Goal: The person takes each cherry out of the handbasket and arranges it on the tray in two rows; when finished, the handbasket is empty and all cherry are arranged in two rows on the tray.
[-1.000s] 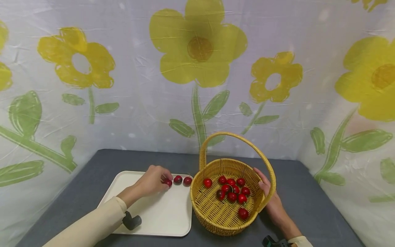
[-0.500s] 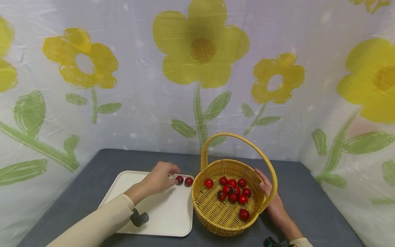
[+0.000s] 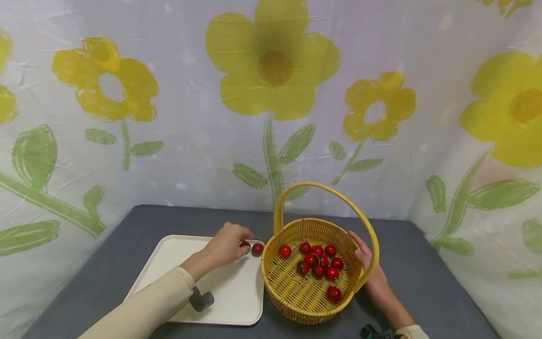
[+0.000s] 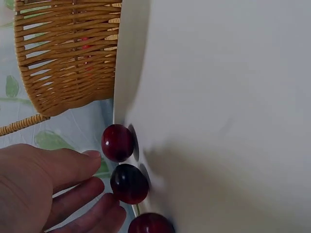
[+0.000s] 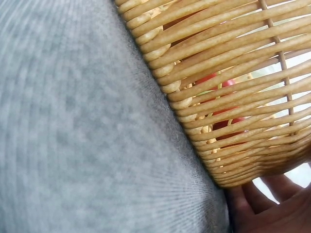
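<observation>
My left hand (image 3: pixel 226 245) reaches over the far right part of a white tray (image 3: pixel 237 303). In the left wrist view its thumb and fingers are apart, the fingertips right beside a dark cherry (image 4: pixel 129 183). Another cherry (image 4: pixel 117 142) lies just past the thumb tip, and a third cherry (image 4: pixel 150 224) shows at the bottom edge of that view. My right hand (image 3: pixel 374 278) rests its extended fingers along the outer right side of a yellow wicker basket (image 3: pixel 292 294). Several red cherries (image 3: pixel 319 270) lie inside the basket.
The basket stands against the tray's right edge, its tall arched handle (image 3: pixel 326 186) rising above the rim. Both are on a dark grey table (image 3: pixel 406 245). A flower-printed cloth (image 3: pixel 190 155) hangs behind the table.
My left hand has moved right along the tray's far side, from the leftmost of three cherries toward the other two. The right hand and basket have stayed in place.
</observation>
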{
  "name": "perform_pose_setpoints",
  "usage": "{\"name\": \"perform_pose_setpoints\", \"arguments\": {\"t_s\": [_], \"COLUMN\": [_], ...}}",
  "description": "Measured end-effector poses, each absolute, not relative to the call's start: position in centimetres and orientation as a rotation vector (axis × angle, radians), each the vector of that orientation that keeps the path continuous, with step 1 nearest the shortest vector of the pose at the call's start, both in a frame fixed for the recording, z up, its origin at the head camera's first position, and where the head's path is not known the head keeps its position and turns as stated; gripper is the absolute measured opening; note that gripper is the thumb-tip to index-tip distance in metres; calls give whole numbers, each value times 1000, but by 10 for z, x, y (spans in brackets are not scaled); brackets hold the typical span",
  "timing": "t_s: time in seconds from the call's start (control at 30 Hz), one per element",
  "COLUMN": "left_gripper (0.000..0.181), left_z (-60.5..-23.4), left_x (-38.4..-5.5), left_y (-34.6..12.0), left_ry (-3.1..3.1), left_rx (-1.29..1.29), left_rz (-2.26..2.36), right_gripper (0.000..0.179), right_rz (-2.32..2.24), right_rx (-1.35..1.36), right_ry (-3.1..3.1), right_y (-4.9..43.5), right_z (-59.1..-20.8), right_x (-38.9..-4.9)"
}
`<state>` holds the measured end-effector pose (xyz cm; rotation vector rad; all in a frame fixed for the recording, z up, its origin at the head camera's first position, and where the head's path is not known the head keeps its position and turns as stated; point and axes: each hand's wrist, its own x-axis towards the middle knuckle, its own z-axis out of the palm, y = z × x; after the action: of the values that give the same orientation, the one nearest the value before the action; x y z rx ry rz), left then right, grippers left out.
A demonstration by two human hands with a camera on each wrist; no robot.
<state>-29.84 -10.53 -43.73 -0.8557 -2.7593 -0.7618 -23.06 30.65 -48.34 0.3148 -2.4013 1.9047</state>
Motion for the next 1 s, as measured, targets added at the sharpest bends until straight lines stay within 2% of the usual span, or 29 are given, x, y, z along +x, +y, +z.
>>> {"name": "perform_pose_setpoints", "arguments": {"t_s": [0.17, 0.37, 0.6, 0.87, 1.0], "left_gripper": [16, 24, 25, 25, 27], "left_z": [-440, -443, -420, -388, -385], "left_x": [-301, -299, -290, -263, -245], "left_y": [-101, -104, -100, -63, -31], "left_ry": [-2815, -2756, -2635, -2469, -2531], "left_rx": [-847, -1016, -1024, -1149, -1223], "left_rz": [-773, -734, -802, -1179, -1331], "right_gripper": [54, 53, 54, 55, 54], "right_rz": [1913, 1880, 1895, 1912, 1907], "right_rx": [295, 289, 296, 280, 281], "right_ry": [-2404, -2417, -2404, -2407, -2409], "right_y": [307, 306, 306, 305, 305], "right_z": [-485, -486, -482, -482, -482], "right_x": [-229, -229, -231, -230, -231]}}
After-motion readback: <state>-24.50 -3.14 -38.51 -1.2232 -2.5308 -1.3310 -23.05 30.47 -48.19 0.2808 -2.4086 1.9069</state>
